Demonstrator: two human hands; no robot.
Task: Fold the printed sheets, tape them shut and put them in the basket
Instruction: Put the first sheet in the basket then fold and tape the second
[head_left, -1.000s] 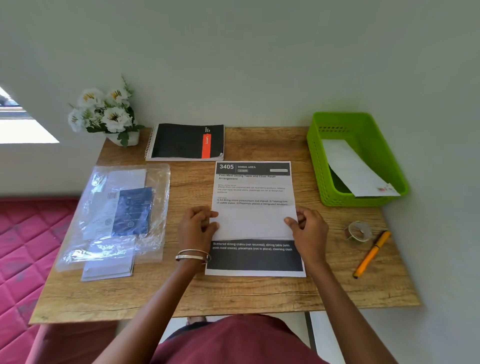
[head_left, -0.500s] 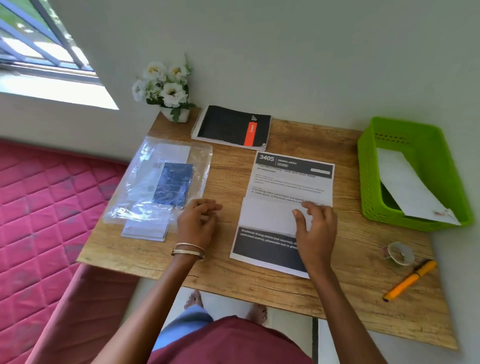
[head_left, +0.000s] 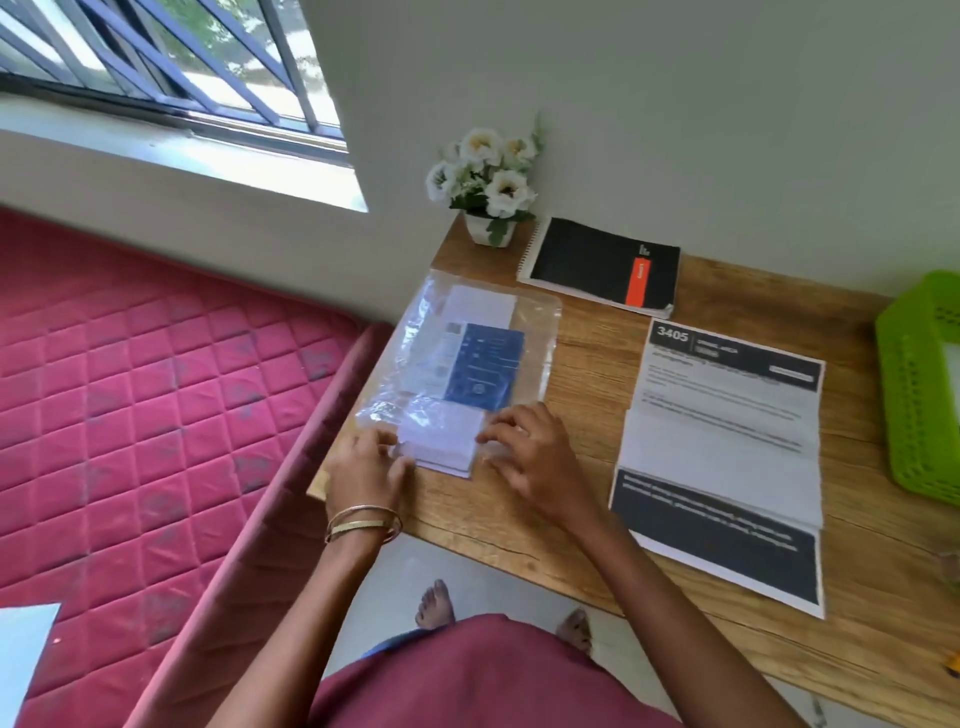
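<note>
Both hands rest open at the bench's (head_left: 545, 519) left edge: left hand (head_left: 369, 467) and right hand (head_left: 530, 457) flank the folded sheets (head_left: 441, 447) under the plastic sleeve (head_left: 535, 332).

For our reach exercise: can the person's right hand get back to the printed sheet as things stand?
Probably yes. The right hand rests at the plastic sleeve, and only bare table lies between it and the printed sheet.

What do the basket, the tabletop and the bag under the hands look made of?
Basket: looks like moulded plastic, bright green, with perforated walls.
Tabletop: wood-grain surface with visible streaks and knots; solid wood or laminate cannot be told.
Bag: thin clear plastic film, glossy and wrinkled, with papers visible through it. Both the left hand and right hand rest at its near end.
</note>
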